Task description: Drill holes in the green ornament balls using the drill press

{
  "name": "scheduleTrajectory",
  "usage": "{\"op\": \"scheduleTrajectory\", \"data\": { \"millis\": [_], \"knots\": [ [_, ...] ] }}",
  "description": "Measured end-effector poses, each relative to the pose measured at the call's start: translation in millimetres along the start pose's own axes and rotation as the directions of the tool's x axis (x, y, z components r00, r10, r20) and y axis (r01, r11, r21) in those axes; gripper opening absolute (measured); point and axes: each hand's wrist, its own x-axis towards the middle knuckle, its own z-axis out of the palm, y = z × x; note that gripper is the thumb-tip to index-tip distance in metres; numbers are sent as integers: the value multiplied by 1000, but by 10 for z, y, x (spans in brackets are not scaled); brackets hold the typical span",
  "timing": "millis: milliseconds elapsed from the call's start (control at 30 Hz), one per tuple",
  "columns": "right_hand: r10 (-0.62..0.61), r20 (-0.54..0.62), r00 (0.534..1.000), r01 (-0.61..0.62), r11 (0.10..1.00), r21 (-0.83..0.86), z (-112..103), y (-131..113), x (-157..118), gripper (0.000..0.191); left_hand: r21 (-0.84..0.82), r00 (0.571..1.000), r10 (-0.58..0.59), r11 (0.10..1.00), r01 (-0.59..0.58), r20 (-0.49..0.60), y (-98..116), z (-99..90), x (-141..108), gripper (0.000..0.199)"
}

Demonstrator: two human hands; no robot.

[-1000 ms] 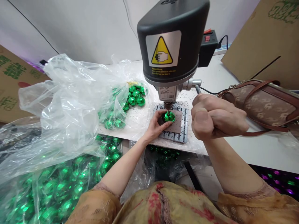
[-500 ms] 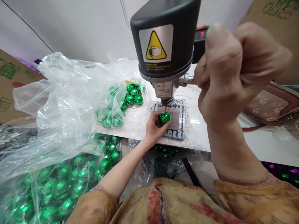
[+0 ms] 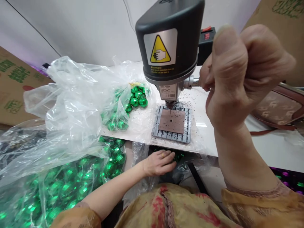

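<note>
My right hand [image 3: 237, 69], large at the upper right, is closed on the drill press lever [image 3: 196, 82]; its grip end is hidden in my fist. The black drill press head [image 3: 169, 47] bears a yellow warning label. Under its bit lies a brown pad [image 3: 177, 126] with a dark hole, on a slotted metal base [image 3: 158, 134] strewn with dark shavings. My left hand [image 3: 159, 162] is below the table's front edge, fingers stretched out, over green faceted balls [image 3: 179, 155] lying there in clear plastic. I see nothing in its fingers, though its palm is hidden.
On the table's left, more green balls [image 3: 137, 98] spill from a clear plastic bag [image 3: 73, 104]. A larger bagged heap of green balls [image 3: 68, 186] fills the lower left. Cardboard boxes [image 3: 16, 85] stand at both sides, and a brown-trimmed bag [image 3: 277, 106] lies at right.
My left hand has moved from the drill base down toward me, below the table edge. The green ball it held under the bit is gone from the pad. My right hand stays at the lever.
</note>
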Motion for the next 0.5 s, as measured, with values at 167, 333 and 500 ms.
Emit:
{"op": "scheduleTrajectory", "data": {
  "millis": [167, 333, 500],
  "knots": [
    [-80, -16, 997, 81, 995, 55, 3, 46, -16, 45, -93, 616, -568, 772, 629, -545, -888, -644, 416, 24],
    [-72, -31, 997, 74, 996, 51, -2, 50, -8, 46, -122, 483, -816, 541, 832, -319, -1817, -786, 661, 31],
    [-13, 18, 1000, 13, 1000, -14, -38, 21, -28, 46, -235, 381, -889, 439, 867, -253, -2041, -671, 588, 27]
  ]
}}
